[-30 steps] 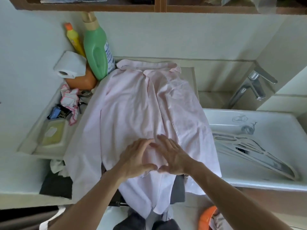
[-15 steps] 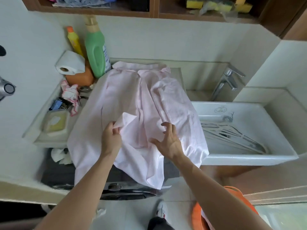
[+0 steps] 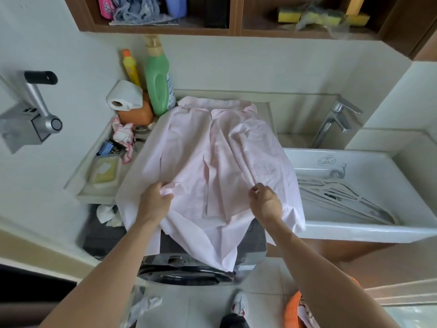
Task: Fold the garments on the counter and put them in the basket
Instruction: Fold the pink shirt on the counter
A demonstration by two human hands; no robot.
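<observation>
**Inspector:** State of the hands?

**Assessor:** Both are engaged. The left hand [image 3: 155,201] grips a bunched fold of the pink shirt [image 3: 212,150] in curled fingers. The right hand [image 3: 267,202] pinches a stitched edge of the same shirt.

**Inspector:** Location of the garment?

**Assessor:** It is spread on the counter [image 3: 269,110], with the collar at the end farthest from both hands. The body lies between and beyond them, and the tail hangs off the near edge below the wrists. The orange basket [image 3: 292,308] sits on the floor beneath the right forearm, only partly in view.

**Inspector:** Step in hand?

**Assessor:** In my judgement, squaring the panels for a first lengthwise fold. No fold has been made yet.

**Inspector:** Recommendations?

**Assessor:** Let the left hand's bunch out into a flat edge pinch, since a wad would crease in as a lump. Keep the tension even between the hands so the front lies flat. The cloth beyond the right hand is wrinkled and should be smoothed before any crease is set. Bring each side in toward the line midway between the hands.

**Inspector:** Risks?

**Assessor:** Outboard of the right hand, the shirt hangs just beside the sink [image 3: 354,230], where hangers [image 3: 343,197] lie, so it could snag. Beyond the left hand, a green bottle [image 3: 158,79] stands just beside the shoulder. Draw the cloth toward the body, not away.
</observation>
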